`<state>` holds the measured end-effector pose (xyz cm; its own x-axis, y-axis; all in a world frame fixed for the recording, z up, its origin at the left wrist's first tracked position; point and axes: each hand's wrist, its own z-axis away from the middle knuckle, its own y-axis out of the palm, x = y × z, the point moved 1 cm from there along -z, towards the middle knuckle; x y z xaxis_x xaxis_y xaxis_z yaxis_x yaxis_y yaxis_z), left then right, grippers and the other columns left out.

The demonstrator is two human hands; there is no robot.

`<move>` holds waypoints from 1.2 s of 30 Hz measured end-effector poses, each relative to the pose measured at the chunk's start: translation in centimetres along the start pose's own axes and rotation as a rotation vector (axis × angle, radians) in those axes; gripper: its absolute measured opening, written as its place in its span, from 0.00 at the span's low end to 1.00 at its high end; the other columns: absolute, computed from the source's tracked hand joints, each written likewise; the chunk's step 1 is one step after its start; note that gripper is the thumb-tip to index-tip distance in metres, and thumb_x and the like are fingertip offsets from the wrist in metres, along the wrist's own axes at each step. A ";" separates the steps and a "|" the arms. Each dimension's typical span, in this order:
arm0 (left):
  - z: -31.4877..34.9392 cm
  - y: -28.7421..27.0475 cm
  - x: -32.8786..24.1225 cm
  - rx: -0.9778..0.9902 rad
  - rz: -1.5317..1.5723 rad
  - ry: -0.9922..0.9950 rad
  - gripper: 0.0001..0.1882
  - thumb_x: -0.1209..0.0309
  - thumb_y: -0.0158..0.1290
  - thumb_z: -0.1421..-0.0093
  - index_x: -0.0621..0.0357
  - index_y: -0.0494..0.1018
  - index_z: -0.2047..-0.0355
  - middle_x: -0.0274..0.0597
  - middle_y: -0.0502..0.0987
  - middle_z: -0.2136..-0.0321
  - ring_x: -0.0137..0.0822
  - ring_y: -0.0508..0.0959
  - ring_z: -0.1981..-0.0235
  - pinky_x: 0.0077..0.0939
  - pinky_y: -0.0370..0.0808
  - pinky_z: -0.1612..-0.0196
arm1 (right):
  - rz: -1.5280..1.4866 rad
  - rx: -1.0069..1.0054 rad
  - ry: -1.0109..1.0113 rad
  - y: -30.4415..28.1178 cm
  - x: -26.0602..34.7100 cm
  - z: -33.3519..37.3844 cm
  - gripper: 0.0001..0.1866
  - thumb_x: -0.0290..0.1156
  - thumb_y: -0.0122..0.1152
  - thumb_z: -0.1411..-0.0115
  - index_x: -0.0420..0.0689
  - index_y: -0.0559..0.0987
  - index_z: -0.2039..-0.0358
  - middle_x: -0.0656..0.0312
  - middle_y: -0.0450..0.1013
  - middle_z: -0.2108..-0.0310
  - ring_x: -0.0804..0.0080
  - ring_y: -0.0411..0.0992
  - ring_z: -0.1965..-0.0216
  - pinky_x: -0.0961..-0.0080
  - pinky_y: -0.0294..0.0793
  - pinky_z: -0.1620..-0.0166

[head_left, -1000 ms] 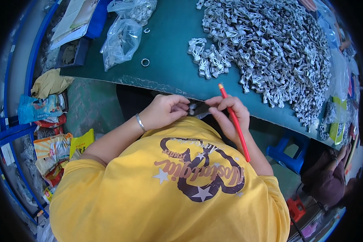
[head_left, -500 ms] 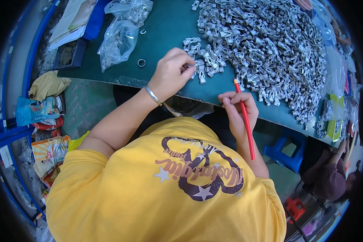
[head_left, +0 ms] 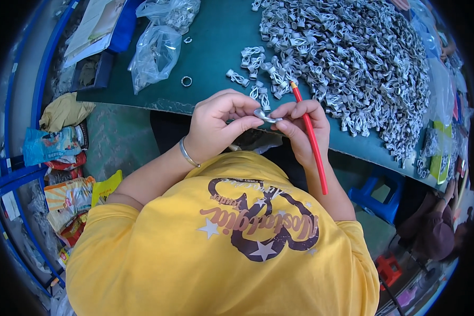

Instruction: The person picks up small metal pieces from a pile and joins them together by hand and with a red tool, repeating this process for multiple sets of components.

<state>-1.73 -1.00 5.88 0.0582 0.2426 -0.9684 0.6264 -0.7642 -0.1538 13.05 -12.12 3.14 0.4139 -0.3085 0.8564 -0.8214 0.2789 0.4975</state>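
barely begun, judging by the huge pile of grey metal clips [head_left: 353,63] heaped on the green surface [head_left: 216,47]. one small metal clip [head_left: 263,115] pinched between both hands just off the surface's near edge: left hand [head_left: 218,124] closed on it, right hand [head_left: 300,129] touching it while gripping a red rod [head_left: 309,139].

Two clear plastic bags [head_left: 155,52] lie on the green table [head_left: 216,47], upper left, holding small metal parts. A white booklet [head_left: 92,26] rests on a blue folder [head_left: 124,23] at the table's far left corner. Coloured snack packets [head_left: 52,147] sit on the floor at left: blue, red, orange, one yellow [head_left: 105,187]. A yellow-green package [head_left: 441,158] stands at right.
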 end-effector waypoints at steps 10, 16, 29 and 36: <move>0.5 0.3 0.6 -0.013 0.153 -0.105 0.10 0.81 0.58 0.52 0.66 0.73 0.68 0.39 0.75 0.72 0.22 0.76 0.73 0.13 0.73 0.71 | 0.147 -0.016 -0.252 0.4 0.7 0.3 0.25 0.08 0.60 0.56 0.41 0.61 0.62 0.47 0.66 0.59 0.66 0.72 0.59 0.74 0.74 0.56; 1.1 -0.1 0.8 0.102 0.087 -0.118 0.11 0.86 0.53 0.49 0.68 0.68 0.65 0.45 0.73 0.69 0.31 0.78 0.68 0.17 0.76 0.66 | 0.180 0.062 -0.302 1.2 0.8 0.3 0.25 0.09 0.61 0.57 0.42 0.61 0.62 0.47 0.66 0.59 0.66 0.72 0.61 0.75 0.75 0.57; 2.4 -0.1 1.3 0.152 0.104 -0.154 0.10 0.86 0.54 0.50 0.67 0.67 0.66 0.46 0.73 0.68 0.30 0.78 0.69 0.18 0.76 0.68 | 0.280 0.004 -0.240 1.0 0.2 1.4 0.23 0.10 0.62 0.56 0.42 0.61 0.65 0.52 0.70 0.69 0.74 0.71 0.69 0.80 0.74 0.64; 2.3 0.8 1.6 0.031 0.213 -0.145 0.09 0.81 0.59 0.52 0.64 0.70 0.71 0.40 0.76 0.73 0.23 0.77 0.73 0.14 0.74 0.72 | 0.363 0.067 -0.317 1.2 0.3 1.1 0.22 0.12 0.62 0.55 0.42 0.61 0.65 0.52 0.71 0.69 0.74 0.72 0.69 0.81 0.74 0.67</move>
<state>-2.87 -2.62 3.77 0.0729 -0.0128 -0.9973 0.5879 -0.8072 0.0533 11.70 -12.89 3.85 -0.0351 -0.4672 0.8834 -0.9185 0.3636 0.1558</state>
